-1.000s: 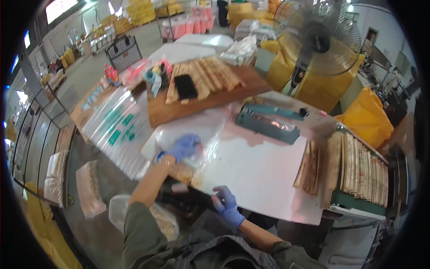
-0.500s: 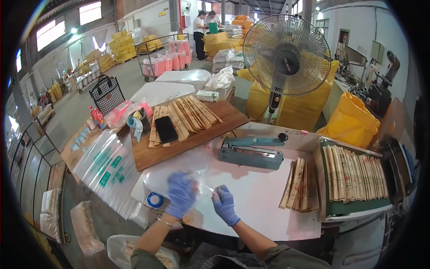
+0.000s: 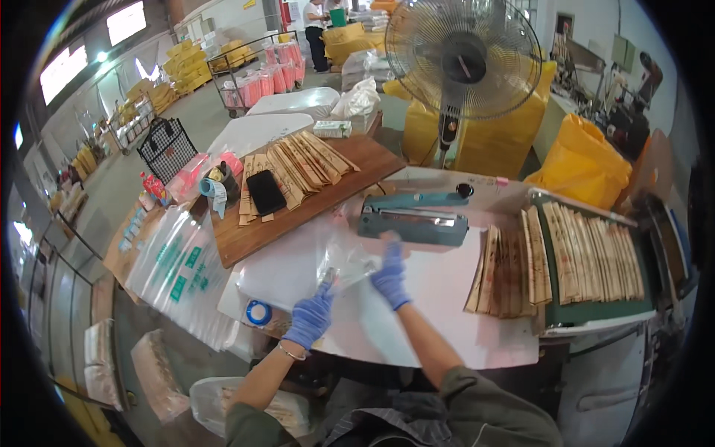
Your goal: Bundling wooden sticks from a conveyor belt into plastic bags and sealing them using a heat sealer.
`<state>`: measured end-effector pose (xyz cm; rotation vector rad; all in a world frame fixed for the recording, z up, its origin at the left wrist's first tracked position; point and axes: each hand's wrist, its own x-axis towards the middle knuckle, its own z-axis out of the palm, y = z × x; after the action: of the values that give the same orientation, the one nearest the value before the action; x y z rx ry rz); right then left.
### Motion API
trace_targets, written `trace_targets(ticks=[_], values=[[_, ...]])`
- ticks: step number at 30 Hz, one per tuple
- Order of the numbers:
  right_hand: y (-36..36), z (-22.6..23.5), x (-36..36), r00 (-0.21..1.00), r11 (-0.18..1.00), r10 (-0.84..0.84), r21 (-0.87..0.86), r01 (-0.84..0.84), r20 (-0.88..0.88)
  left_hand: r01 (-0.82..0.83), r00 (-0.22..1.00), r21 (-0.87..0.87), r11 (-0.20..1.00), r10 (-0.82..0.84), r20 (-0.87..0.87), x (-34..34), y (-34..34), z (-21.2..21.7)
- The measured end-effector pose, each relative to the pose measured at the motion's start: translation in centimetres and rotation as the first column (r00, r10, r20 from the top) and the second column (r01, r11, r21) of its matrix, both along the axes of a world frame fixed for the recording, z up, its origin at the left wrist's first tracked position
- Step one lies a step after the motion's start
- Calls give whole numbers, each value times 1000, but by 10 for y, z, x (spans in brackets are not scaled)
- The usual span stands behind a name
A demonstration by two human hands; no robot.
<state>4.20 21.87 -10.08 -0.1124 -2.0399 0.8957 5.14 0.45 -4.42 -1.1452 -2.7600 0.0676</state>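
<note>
My left hand, in a blue-violet glove, pinches the lower edge of a clear plastic bag above the white tabletop. My right hand, gloved alike, is beside the bag's right edge. Its fingers stretch toward a blue-grey hand-lever heat sealer, slightly smeared by motion, and a bare fingertip shows. To the right, a row of flat, printed paper-wrapped packets lies on the table. More upright packets fill a green-lined box beside them.
A brown wooden board bears more packets and a black phone. Stacked clear bags with green print hang at left, near a blue tape roll. A standing fan and yellow sacks stand behind.
My right hand has moved up toward the sealer, its fingers now stretched. My left hand has shifted slightly right and down, and the clear bag shows between the hands. The view has tilted down.
</note>
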Motion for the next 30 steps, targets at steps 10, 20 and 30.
trace_targets(ticks=[10, 20, 30], values=[[149, 50, 242, 850, 760, 418, -635, -135, 319, 161, 673, 710, 686, -603, 429, 73, 147, -9], [498, 129, 475, 7, 299, -813, 407, 863, 582, 177, 833, 615, 768, -451, 322, 93, 366, -96], [409, 128, 321, 349, 762, -598, 378, 526, 721, -199, 567, 741, 642, -541, 621, 83, 401, -102]])
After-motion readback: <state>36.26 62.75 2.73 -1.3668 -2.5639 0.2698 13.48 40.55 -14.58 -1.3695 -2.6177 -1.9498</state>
